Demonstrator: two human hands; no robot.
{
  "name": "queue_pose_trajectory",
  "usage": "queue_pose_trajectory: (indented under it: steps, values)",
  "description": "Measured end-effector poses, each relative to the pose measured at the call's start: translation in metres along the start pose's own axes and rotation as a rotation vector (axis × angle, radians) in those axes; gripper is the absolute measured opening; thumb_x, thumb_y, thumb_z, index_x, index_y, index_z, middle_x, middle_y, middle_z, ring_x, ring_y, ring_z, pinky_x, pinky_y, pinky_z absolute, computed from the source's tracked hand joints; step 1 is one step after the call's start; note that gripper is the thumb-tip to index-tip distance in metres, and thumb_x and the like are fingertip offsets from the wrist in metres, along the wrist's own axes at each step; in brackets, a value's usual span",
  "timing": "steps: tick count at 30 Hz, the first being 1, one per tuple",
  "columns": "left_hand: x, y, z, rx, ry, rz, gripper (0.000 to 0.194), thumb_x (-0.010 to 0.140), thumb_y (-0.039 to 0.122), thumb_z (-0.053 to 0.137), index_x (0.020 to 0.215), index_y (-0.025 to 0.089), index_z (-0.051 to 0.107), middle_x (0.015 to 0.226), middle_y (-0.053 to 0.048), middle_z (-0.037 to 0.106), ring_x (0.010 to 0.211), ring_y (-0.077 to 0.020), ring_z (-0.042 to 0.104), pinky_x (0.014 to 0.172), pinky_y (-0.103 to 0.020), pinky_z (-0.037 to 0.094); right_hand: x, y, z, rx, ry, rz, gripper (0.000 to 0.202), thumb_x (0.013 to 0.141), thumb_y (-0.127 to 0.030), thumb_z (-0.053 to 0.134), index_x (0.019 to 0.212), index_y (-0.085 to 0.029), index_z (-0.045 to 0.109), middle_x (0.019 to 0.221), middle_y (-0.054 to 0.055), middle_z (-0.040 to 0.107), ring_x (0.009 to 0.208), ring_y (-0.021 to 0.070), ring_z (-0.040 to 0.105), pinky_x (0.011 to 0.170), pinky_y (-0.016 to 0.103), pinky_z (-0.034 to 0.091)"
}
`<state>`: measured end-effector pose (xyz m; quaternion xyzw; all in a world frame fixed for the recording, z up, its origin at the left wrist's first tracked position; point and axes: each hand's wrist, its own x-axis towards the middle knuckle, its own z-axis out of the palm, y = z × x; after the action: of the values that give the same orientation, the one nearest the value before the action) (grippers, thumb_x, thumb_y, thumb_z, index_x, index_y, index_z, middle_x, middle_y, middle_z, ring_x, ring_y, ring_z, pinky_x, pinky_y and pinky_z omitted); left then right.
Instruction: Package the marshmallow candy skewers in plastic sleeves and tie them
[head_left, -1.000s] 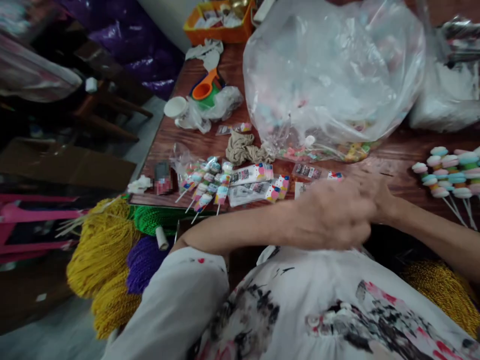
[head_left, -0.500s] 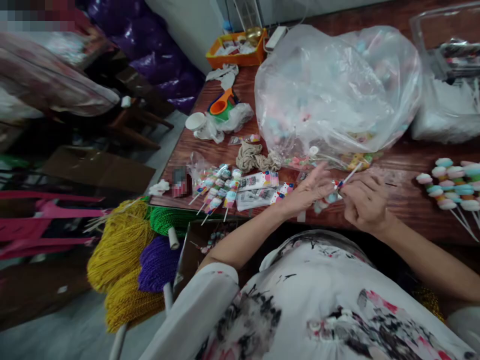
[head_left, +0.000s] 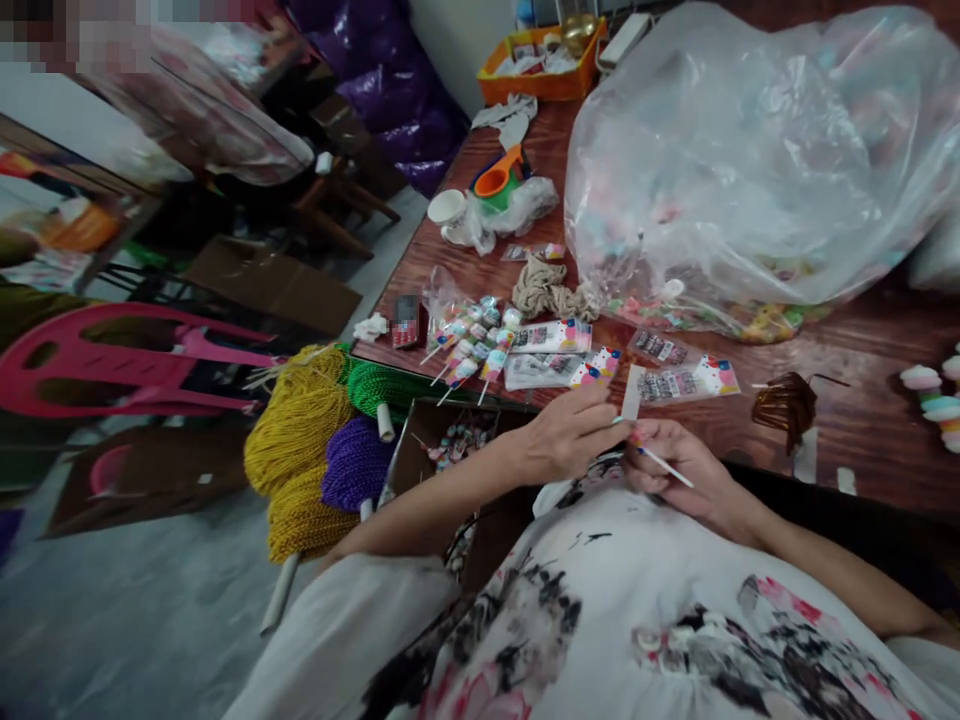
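Two-handed, now holding a white stick (head_left: pixel 672 471) close in to the floral shirt (head_left: pixel 600 610), tipped toward 4 o'clock.
Pinching the stick with the right hand (head_left: pixel 686 470), fingers closed; curling the fingers of the left hand (head_left: pixel 568 435) up to the stick's coloured end, mostly hidden, grip there not clear. Half a second ago, held farther out over the table (head_left: pixel 862 345), pointing toward 2 o'clock; since swung round and drawn in, seemingly for closer finger work at that end. Now fully in view: printed packets (head_left: pixel 686 383) at 1 o'clock from the hands, brown ties (head_left: pixel 784 410) toward 3. Farther out at 10, grouped candy sticks (head_left: pixel 496 355); beyond at 1, a clear bag (head_left: pixel 720 170); at 11, an orange tray (head_left: pixel 538 88).
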<state>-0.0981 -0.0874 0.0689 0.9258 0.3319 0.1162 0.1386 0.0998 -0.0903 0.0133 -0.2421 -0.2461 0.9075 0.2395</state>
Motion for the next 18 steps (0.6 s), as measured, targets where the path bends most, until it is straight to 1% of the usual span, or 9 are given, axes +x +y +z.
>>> queue_pose_trajectory:
  steps: [2, 3, 5, 7, 9, 11, 13, 15, 18]
  values:
    - [-0.031, 0.010, -0.015, 0.053, -0.307, -0.215, 0.033, 0.092, 0.015, 0.040, 0.101, 0.021, 0.071, 0.088, -0.007, 0.068, 0.083, -0.0199, 0.058, 0.083, -0.036, 0.050, -0.001, 0.004, -0.003, -0.222, 0.016, 0.003, 0.024, 0.080, -0.042, 0.065, 0.084, -0.018, 0.060, 0.048, -0.008, 0.042, 0.042, 0.0079, 0.033, 0.043, 0.022, 0.022]
    - [-0.048, 0.013, -0.022, 0.079, -0.459, -0.332, 0.029, 0.089, 0.015, 0.045, 0.094, 0.022, 0.072, 0.087, -0.007, 0.068, 0.082, -0.0210, 0.060, 0.080, -0.036, 0.051, -0.003, 0.005, -0.007, -0.393, 0.047, -0.061, 0.026, 0.084, -0.042, 0.062, 0.094, -0.018, 0.062, 0.052, -0.006, 0.049, 0.046, 0.0087, 0.040, 0.045, 0.022, 0.027]
    - [-0.082, 0.014, -0.031, 0.214, -0.687, -0.676, 0.022, 0.085, 0.015, 0.051, 0.083, 0.018, 0.073, 0.084, -0.010, 0.069, 0.079, -0.0241, 0.063, 0.072, -0.037, 0.051, -0.008, 0.003, -0.019, -0.779, 0.125, -0.282, 0.028, 0.087, -0.038, 0.060, 0.108, -0.019, 0.064, 0.067, -0.001, 0.062, 0.059, 0.0109, 0.052, 0.056, 0.024, 0.039]
    - [-0.102, 0.012, -0.032, 0.341, -0.780, -0.901, 0.010, 0.077, 0.016, 0.062, 0.080, 0.014, 0.072, 0.084, -0.015, 0.069, 0.083, -0.0301, 0.065, 0.068, -0.039, 0.051, -0.014, 0.002, -0.029, -1.079, 0.153, -0.484, 0.020, 0.088, -0.030, 0.059, 0.104, -0.020, 0.067, 0.078, 0.003, 0.068, 0.070, 0.0131, 0.059, 0.066, 0.027, 0.046]
    - [-0.097, 0.011, -0.025, 0.352, -0.758, -0.915, 0.011, 0.079, 0.020, 0.064, 0.086, 0.014, 0.071, 0.090, -0.015, 0.070, 0.087, -0.0303, 0.066, 0.070, -0.040, 0.052, -0.019, 0.002, -0.036, -1.182, 0.168, -0.595, 0.014, 0.090, -0.025, 0.056, 0.092, -0.020, 0.069, 0.075, 0.003, 0.069, 0.067, 0.0130, 0.061, 0.064, 0.026, 0.047]
    - [-0.063, 0.013, -0.010, 0.261, -0.653, -0.762, 0.020, 0.092, 0.026, 0.051, 0.100, 0.021, 0.069, 0.100, -0.008, 0.071, 0.094, -0.0224, 0.065, 0.081, -0.035, 0.052, -0.023, 0.002, -0.039, -1.167, 0.249, -0.685, 0.016, 0.092, -0.022, 0.053, 0.088, -0.020, 0.069, 0.067, 0.001, 0.066, 0.059, 0.0119, 0.060, 0.058, 0.025, 0.046]
    - [-0.008, 0.015, 0.012, 0.156, -0.344, -0.485, 0.027, 0.098, 0.027, 0.041, 0.100, 0.019, 0.067, 0.101, -0.009, 0.069, 0.099, -0.0214, 0.063, 0.089, -0.035, 0.050, -0.027, -0.002, -0.041, -1.153, 0.413, -0.814, 0.014, 0.090, -0.021, 0.055, 0.089, -0.021, 0.069, 0.066, 0.000, 0.067, 0.056, 0.0120, 0.060, 0.056, 0.025, 0.047]
    - [0.054, 0.016, 0.037, 0.157, -0.171, -0.325, 0.023, 0.096, 0.026, 0.045, 0.100, 0.015, 0.065, 0.098, -0.011, 0.067, 0.097, -0.0234, 0.061, 0.084, -0.035, 0.050, -0.036, -0.009, -0.046, -1.171, 0.592, -0.920, 0.012, 0.088, -0.020, 0.058, 0.091, -0.021, 0.070, 0.070, 0.000, 0.069, 0.058, 0.0127, 0.061, 0.057, 0.026, 0.049]
    - [0.128, 0.015, 0.069, 0.221, -0.194, -0.204, 0.018, 0.087, 0.014, 0.054, 0.100, 0.008, 0.065, 0.099, -0.017, 0.065, 0.097, -0.0263, 0.061, 0.073, -0.033, 0.049, -0.060, -0.021, -0.062, -1.167, 0.860, -0.956, 0.011, 0.086, -0.021, 0.062, 0.092, -0.022, 0.072, 0.069, 0.000, 0.070, 0.057, 0.0134, 0.063, 0.058, 0.026, 0.050]
